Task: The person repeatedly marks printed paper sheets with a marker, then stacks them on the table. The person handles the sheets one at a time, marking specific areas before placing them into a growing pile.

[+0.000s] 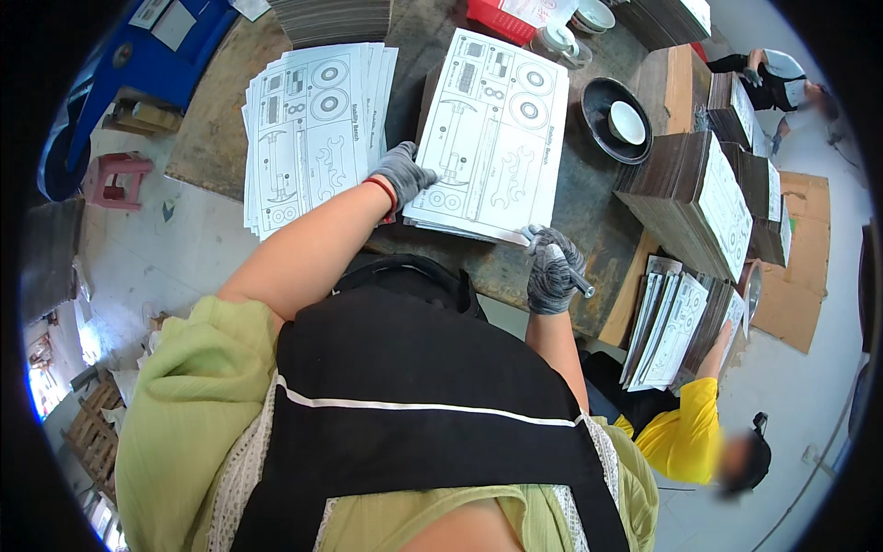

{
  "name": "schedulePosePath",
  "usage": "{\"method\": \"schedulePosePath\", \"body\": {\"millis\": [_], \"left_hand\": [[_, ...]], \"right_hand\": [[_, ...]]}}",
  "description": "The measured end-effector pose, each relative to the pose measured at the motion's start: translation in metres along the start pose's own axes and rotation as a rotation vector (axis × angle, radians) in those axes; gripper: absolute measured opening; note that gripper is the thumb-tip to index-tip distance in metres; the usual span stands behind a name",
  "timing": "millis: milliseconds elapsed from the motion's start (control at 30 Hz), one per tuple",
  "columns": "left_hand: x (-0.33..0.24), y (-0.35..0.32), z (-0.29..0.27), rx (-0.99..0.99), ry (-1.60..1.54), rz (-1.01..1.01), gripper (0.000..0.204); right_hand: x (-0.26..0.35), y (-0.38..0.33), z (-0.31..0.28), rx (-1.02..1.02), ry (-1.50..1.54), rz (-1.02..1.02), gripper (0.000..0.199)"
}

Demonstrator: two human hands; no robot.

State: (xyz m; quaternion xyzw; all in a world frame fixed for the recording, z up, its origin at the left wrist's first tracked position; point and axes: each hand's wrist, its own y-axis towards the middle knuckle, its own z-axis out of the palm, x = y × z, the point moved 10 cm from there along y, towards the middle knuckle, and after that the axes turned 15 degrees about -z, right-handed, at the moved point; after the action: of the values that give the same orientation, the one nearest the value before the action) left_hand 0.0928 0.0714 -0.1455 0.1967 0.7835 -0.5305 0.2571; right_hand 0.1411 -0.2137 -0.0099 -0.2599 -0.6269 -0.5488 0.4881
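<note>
Grey knit is covering both hands, and from my remote post I am taking the printed stack (501, 129) as landmark: it is standing on the dark table (207, 138), in front of the wearer's black apron (414, 368). Its top sheet is showing line drawings of tools and is lying flat. I am judging each sheet light, thin and fairly stiff, liable to slide over its neighbour and to crease at the corners; the whole pile I am rating heavy. Sound holds, in my opinion, are lying along the two long edges for the pile and at a near corner for one sheet.

The left hand (403, 175) is resting at the stack's left edge, fingers loosely bent and unclenched, thumb lying on the printed face. The right hand (554, 271) is sitting at the stack's near right corner, fingers curling around a short silver rod (581, 283); its foremost fingertips are reaching the corner, though I cannot tell whether they are pinching paper. Left of the stack, loose printed sheets (322, 101) are overlapping in a fan; beyond its right edge, a dark bowl (598, 106) is holding a white bowl (627, 122). Further right, a co-worker's yellow sleeve (699, 405) is showing beside other printed piles (679, 327).
</note>
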Motion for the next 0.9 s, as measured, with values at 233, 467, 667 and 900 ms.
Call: {"method": "schedulePosePath", "body": {"millis": [233,467,667,900], "left_hand": [[0.036,-0.003,-0.064,0.343,-0.724,0.022,0.053],[0.165,-0.014,-0.270,-0.210,-0.333,0.020,0.046],[0.032,-0.059,-0.153,-0.472,0.300,0.402,0.085],[-0.060,-0.084,0.045,-0.086,1.135,0.476,0.107]], "right_hand": [[-0.017,-0.008,0.005,-0.016,-0.057,0.159,0.029],[-0.016,0.007,0.010,0.032,-0.030,0.124,0.024],[-0.053,0.047,0.035,-0.012,0.055,0.069,0.026],[-0.110,0.111,0.091,-0.107,0.610,0.139,0.023]]}}
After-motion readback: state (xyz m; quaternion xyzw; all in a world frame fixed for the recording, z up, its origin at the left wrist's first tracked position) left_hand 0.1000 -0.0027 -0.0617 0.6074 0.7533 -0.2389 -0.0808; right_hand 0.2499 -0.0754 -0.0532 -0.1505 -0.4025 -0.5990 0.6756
